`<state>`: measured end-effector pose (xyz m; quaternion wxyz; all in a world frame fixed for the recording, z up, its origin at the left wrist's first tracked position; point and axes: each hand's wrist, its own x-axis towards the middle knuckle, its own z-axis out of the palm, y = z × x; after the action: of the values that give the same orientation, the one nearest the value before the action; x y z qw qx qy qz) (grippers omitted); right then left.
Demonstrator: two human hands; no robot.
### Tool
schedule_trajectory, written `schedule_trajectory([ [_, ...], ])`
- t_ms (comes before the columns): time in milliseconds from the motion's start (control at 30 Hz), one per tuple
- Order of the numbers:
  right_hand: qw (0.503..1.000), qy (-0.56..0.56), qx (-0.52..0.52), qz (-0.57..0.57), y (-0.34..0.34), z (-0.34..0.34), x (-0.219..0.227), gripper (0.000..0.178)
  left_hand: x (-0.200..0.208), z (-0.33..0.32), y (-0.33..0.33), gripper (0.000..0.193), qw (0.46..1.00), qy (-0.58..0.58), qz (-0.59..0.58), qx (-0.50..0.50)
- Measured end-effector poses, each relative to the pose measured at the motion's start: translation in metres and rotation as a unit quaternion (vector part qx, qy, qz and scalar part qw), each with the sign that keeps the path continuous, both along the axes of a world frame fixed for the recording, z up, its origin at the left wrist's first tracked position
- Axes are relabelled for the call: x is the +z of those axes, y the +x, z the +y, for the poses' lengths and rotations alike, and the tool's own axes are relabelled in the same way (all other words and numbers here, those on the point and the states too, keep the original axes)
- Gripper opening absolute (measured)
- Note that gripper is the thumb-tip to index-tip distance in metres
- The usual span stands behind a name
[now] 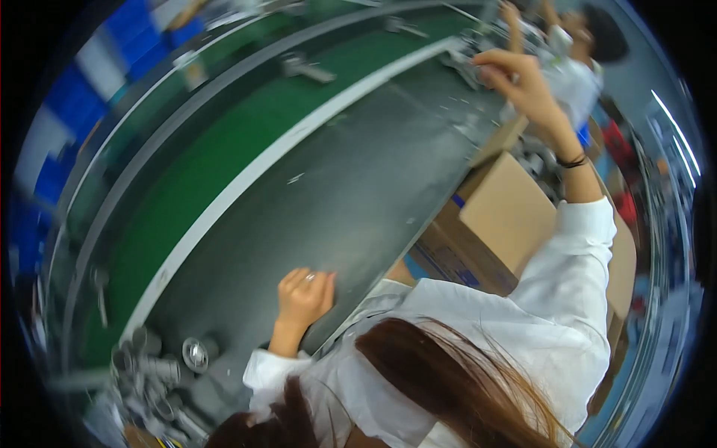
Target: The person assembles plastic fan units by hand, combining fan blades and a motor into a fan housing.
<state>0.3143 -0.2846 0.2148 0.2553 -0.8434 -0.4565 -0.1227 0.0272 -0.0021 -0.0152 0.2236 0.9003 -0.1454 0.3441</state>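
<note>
Metal parts [463, 69] lay within reach of the right hand [525, 81], whose bent fingers' grip I couldn't tell; the left hand [303, 300] held its fingers curled together, seemingly for balance.

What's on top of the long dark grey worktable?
Cylindrical grey metal parts heap at its near left end; blurred, irregular grey metal pieces lie at the far end, by the right hand. The left hand hides the patch beneath it, so anything there is unseen.
</note>
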Motion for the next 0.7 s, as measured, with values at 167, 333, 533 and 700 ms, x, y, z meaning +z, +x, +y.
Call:
schedule_trajectory([
  [167,0.930,0.064,-0.360,0.045,-0.014,-0.293,-0.005,0.015,0.004,-0.016,0.007,0.017,0.998,-0.012,0.038,-0.049],
  [333,0.774,-0.107,-0.592,0.198,-0.082,-0.491,-0.099,0.033,0.009,-0.040,0.016,0.014,0.985,0.048,0.102,-0.130],
  [533,0.669,-0.106,-0.692,0.249,-0.087,-0.504,-0.157,0.082,0.035,-0.068,0.026,0.014,0.987,0.083,0.093,-0.099],
  [700,0.702,-0.098,-0.669,0.226,-0.085,-0.513,-0.176,0.100,0.008,-0.070,0.025,0.015,0.985,0.057,0.072,-0.147],
])
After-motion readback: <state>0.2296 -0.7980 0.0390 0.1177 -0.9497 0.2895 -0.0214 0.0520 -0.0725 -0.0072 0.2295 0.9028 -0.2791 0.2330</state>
